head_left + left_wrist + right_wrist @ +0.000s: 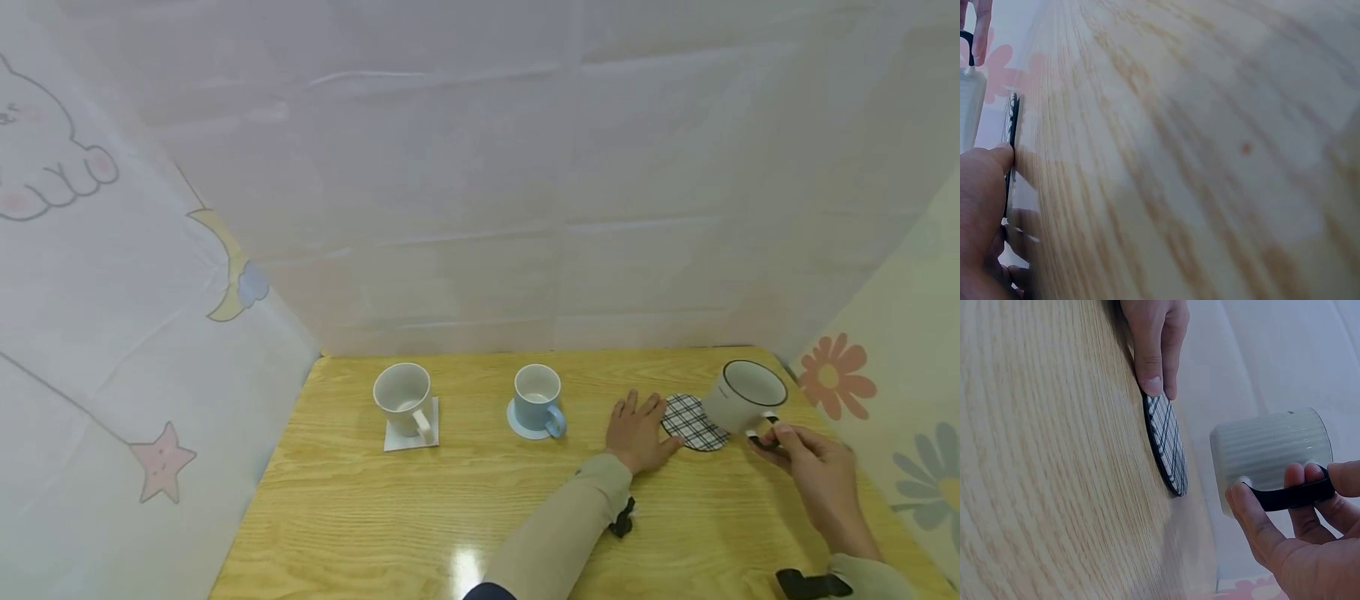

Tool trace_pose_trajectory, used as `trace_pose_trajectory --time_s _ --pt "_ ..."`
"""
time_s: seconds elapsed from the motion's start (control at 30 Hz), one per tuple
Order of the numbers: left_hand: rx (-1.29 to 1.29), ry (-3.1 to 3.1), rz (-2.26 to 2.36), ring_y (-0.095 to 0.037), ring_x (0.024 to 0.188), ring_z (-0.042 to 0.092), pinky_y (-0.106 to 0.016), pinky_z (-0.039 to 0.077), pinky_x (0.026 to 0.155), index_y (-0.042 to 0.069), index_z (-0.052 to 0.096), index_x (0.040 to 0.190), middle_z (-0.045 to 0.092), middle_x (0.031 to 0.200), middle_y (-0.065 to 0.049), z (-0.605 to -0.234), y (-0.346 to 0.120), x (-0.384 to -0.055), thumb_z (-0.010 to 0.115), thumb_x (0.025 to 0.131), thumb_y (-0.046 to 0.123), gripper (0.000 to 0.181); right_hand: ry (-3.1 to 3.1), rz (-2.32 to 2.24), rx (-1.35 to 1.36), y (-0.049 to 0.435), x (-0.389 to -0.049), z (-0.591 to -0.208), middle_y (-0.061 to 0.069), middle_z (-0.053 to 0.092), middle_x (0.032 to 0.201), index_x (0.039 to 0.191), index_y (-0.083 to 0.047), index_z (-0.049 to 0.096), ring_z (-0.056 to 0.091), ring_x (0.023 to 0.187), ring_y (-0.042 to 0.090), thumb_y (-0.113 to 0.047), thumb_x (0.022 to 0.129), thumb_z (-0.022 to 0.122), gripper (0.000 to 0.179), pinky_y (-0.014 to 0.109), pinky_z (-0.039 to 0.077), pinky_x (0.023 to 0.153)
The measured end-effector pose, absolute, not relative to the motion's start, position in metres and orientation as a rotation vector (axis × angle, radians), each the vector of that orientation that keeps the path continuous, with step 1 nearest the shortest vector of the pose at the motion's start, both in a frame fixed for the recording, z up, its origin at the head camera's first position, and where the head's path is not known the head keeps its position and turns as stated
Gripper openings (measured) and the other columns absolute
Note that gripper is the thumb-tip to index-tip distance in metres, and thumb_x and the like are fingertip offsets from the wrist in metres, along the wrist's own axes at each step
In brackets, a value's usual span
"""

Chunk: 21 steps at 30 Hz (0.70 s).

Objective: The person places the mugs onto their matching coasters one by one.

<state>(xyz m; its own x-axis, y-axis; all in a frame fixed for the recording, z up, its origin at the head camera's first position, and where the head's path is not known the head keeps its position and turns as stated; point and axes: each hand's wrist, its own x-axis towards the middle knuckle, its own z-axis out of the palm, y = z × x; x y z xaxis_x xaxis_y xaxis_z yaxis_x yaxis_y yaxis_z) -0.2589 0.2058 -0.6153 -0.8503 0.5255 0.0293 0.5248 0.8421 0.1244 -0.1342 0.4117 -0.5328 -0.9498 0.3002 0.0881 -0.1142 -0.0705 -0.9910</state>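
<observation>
In the head view, my right hand [821, 479] grips the black-and-white handle of a large white mug [738, 400] with a dark rim. The right wrist view shows this ribbed mug [1266, 447] held off the table, thumb and fingers round its handle [1291, 496]. Left of it lies a round black-and-white checked coaster [693, 423] on the table. My left hand [637, 435] holds the coaster's left side between thumb and index finger, the other fingers spread on the table. In the left wrist view, the thumb [1000, 157] touches the coaster's dark edge [1014, 122].
A white mug [405, 398] stands on a square white coaster [412, 444] at the left. Mid-table, a light-blue cup [536, 404] sits on a round pale-blue coaster [525, 432]. Printed sheets [450, 208] rise behind and beside the wooden table [390, 508].
</observation>
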Motion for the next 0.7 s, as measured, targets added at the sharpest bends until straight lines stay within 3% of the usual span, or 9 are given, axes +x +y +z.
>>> trace_pose_trajectory --time_s 0.2,0.7 --pt "0.869 3.006 0.224 -0.015 0.165 0.024 -0.030 0.024 0.132 0.042 0.031 0.168 0.029 0.172 0.024 -0.613 0.204 -0.256 0.037 0.105 0.076 0.072 -1.992 2.080 -0.270 0.407 -0.133 -0.534 -0.006 0.073 0.092 0.097 -0.003 0.078 0.078 0.086 0.004 -0.018 0.110 0.061 0.026 0.018 0.063 0.078" --pt "0.876 3.005 0.275 -0.016 0.165 0.024 -0.031 0.024 0.133 0.040 0.032 0.168 0.030 0.173 0.022 -0.618 0.205 -0.258 0.037 0.105 0.076 0.073 -1.994 2.031 -0.303 0.398 -0.138 -0.541 -0.005 0.075 0.092 0.104 0.005 0.076 0.076 0.087 0.004 -0.021 0.109 0.064 0.029 0.020 0.064 0.077"
